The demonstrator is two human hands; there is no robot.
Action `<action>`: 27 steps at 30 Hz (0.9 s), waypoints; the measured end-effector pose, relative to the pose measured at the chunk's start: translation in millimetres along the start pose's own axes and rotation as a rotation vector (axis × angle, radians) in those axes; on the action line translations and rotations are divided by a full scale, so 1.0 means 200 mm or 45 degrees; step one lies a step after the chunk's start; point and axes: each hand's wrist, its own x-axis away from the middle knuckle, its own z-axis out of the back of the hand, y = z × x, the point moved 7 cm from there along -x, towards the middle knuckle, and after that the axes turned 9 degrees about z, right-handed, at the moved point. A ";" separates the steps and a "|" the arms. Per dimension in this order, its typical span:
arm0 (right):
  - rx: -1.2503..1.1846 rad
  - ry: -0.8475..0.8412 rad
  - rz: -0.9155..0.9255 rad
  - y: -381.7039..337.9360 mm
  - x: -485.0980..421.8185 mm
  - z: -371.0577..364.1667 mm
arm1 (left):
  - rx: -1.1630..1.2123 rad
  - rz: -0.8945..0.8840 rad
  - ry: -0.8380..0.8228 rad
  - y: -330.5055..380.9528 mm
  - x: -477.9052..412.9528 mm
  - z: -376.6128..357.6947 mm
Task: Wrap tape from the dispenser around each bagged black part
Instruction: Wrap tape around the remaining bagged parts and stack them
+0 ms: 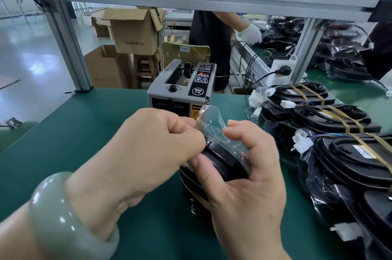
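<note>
Nearest, the left hand (148, 145) pinches the loose bag film with curled fingers, while the right hand (250, 185) grips the bagged black part (224, 162) over the worktop (74, 132). Keep the film folded taut before drawing tape from the dispenser (180, 94) just behind. Taped parts (339, 122) lie to the right.

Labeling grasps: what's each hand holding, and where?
Both hold the bagged black part: left hand pinches the loose bag top, right hand grips the body.

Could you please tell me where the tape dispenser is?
In the head view, the tape dispenser stands at centre on the green table, just behind the left hand and right hand, with the pile of taped black parts to its right.
</note>
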 end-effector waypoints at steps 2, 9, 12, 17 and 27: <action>0.015 -0.015 -0.012 0.00 0.00 -0.01 | 0.018 0.019 -0.023 0.00 -0.01 0.00; 0.052 -0.015 -0.115 0.02 0.00 0.00 | -0.002 0.076 -0.031 -0.01 -0.01 -0.02; 0.047 -0.020 -0.128 0.02 0.00 0.00 | 0.023 0.123 -0.046 -0.03 -0.03 -0.01; 0.042 -0.048 -0.155 0.03 0.01 -0.01 | -0.025 0.140 -0.046 -0.04 -0.04 0.01; 0.098 -0.053 -0.082 0.01 0.00 0.00 | -0.165 0.072 -0.042 0.01 -0.04 0.00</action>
